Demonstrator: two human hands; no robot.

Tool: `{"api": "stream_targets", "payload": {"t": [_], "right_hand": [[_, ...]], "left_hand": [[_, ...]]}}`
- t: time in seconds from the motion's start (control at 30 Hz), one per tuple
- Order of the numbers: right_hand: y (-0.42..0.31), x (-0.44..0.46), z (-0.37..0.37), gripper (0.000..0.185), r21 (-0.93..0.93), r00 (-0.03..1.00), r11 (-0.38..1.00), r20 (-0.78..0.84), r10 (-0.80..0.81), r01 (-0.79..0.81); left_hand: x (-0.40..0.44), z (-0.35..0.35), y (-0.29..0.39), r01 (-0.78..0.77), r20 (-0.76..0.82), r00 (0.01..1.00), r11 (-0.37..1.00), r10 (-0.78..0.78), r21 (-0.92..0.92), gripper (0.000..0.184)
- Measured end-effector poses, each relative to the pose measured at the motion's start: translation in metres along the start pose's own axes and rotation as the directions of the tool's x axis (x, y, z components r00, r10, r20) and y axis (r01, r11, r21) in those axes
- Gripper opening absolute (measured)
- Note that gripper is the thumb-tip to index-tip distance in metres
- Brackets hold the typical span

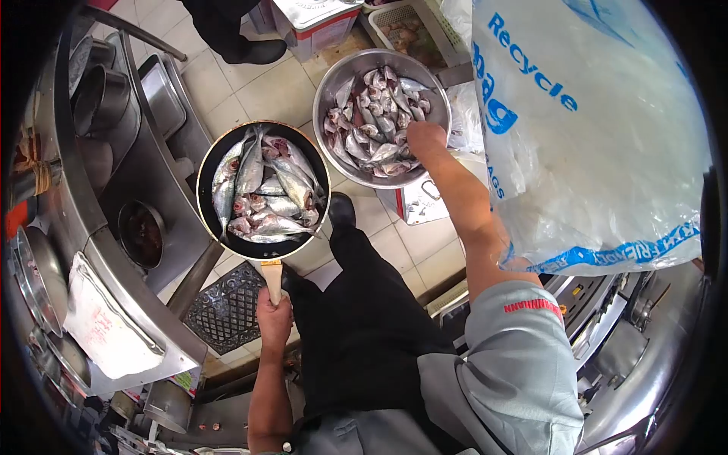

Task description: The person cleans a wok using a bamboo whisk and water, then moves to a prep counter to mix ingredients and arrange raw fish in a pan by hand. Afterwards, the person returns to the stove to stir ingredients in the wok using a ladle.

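Observation:
My left hand (274,317) is closed round the pale handle (271,282) of a black frying pan (220,244). Several silvery whole fish (282,203) lie in the pan, side by side and overlapping. To the pan's upper right is a large steel bowl (324,98), with many smaller fish (371,125) inside. My right hand (426,136) reaches over the bowl's right side, at the edge of the fish. Its fingers point down and are mostly hidden, so what they hold, if anything, cannot be made out.
A big plastic bag (591,152) with blue print fills the upper right. A steel shelf unit (68,152) with pots runs along the left. Another person's leg and black shoe (258,51) are at the top. A floor grate (220,309) lies below the pan.

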State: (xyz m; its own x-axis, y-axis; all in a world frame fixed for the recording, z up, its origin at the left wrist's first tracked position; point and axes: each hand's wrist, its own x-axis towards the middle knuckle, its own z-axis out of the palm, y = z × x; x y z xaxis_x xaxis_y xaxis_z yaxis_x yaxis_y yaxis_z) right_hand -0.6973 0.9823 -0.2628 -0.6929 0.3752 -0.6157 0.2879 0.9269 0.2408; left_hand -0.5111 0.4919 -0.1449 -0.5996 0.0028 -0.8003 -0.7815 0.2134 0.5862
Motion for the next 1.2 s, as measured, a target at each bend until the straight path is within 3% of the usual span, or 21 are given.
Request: {"api": "stream_targets", "payload": {"t": [0.13,0.23,0.3,0.33,0.37,0.43,0.47,0.53,0.6,0.67,0.73,0.8,0.83,0.87,0.93,1.07,1.13,1.2], "right_hand": [[0.011,0.003,0.011,0.026,0.106,0.997,0.991,0.018,0.076,-0.077],[0.030,-0.023,0.005,0.023,0.235,0.976,0.969,-0.178,0.125,-0.081],[0.046,-0.043,0.015,0.020,0.201,0.905,0.979,-0.411,0.106,-0.024],[0.038,-0.064,0.001,0.020,0.311,0.906,0.949,-0.414,0.087,0.051],[0.029,-0.086,-0.014,0.022,0.415,0.907,0.901,-0.416,0.067,0.124],[0.017,-0.130,-0.052,0.028,0.774,0.966,0.595,-0.259,-0.013,0.216],[0.003,-0.147,-0.060,0.029,0.838,0.970,0.494,-0.237,-0.052,0.231],[-0.038,-0.184,-0.093,0.032,0.931,0.970,0.281,-0.207,-0.127,0.235],[-0.078,-0.206,-0.108,0.030,0.930,0.956,0.252,-0.222,-0.194,0.267],[-0.118,-0.199,-0.080,0.031,0.940,0.919,0.112,-0.281,-0.277,0.321],[-0.146,-0.206,-0.078,0.032,0.915,0.906,0.219,-0.254,-0.338,0.338],[-0.152,-0.207,-0.074,0.035,0.765,0.877,0.429,-0.405,-0.258,0.480],[-0.144,-0.193,-0.067,0.036,0.809,0.880,0.349,-0.422,-0.217,0.474],[-0.129,-0.179,-0.067,0.029,0.877,0.929,0.315,-0.316,-0.192,0.363],[-0.095,-0.131,-0.055,0.027,0.857,0.950,0.441,-0.311,0.031,0.267],[-0.015,0.002,-0.004,0.029,0.762,0.888,0.622,-0.398,0.230,0.180],[-0.013,0.085,0.034,0.029,0.640,0.731,0.708,-0.631,0.262,0.299],[-0.020,0.110,0.030,0.030,0.610,0.737,0.729,-0.640,0.219,0.312]], "left_hand": [[-0.003,-0.001,0.003,0.011,-0.029,1.000,1.000,-0.010,0.008,0.010],[0.001,-0.009,-0.009,-0.013,-0.016,1.000,0.998,0.014,0.058,0.010],[0.004,-0.013,-0.013,-0.070,-0.011,0.997,0.995,0.071,0.071,0.011],[0.001,-0.013,-0.008,-0.110,-0.034,0.992,0.964,0.122,0.241,0.013],[-0.002,-0.015,-0.004,-0.066,-0.029,0.997,0.982,0.072,0.177,0.013],[-0.002,-0.012,0.001,-0.055,-0.006,0.998,0.995,0.056,0.082,0.011],[-0.002,-0.012,0.001,-0.081,0.016,0.997,0.995,0.080,0.055,0.011],[-0.003,-0.014,0.000,-0.101,0.012,0.995,0.987,0.101,0.125,0.010],[-0.007,-0.014,0.006,-0.113,0.023,0.994,0.983,0.110,0.147,0.010],[-0.011,-0.018,0.007,-0.095,0.010,0.995,0.986,0.094,0.136,0.012],[-0.012,-0.019,0.002,-0.077,0.025,0.997,0.991,0.075,0.110,0.013],[-0.020,-0.020,0.014,-0.113,0.028,0.994,0.971,0.109,0.212,0.011],[-0.015,-0.023,0.007,-0.084,0.037,0.996,0.980,0.078,0.182,0.010],[-0.013,-0.027,-0.002,-0.047,0.039,0.998,0.987,0.042,0.153,0.010],[-0.016,-0.024,0.002,-0.043,0.044,0.998,0.990,0.038,0.133,0.010],[-0.013,-0.019,0.004,-0.082,0.035,0.996,0.982,0.077,0.171,0.010],[-0.011,-0.013,-0.001,-0.084,0.019,0.996,0.988,0.082,0.128,0.011],[-0.007,-0.007,0.001,-0.051,0.000,0.999,0.994,0.051,0.099,0.011]]}}
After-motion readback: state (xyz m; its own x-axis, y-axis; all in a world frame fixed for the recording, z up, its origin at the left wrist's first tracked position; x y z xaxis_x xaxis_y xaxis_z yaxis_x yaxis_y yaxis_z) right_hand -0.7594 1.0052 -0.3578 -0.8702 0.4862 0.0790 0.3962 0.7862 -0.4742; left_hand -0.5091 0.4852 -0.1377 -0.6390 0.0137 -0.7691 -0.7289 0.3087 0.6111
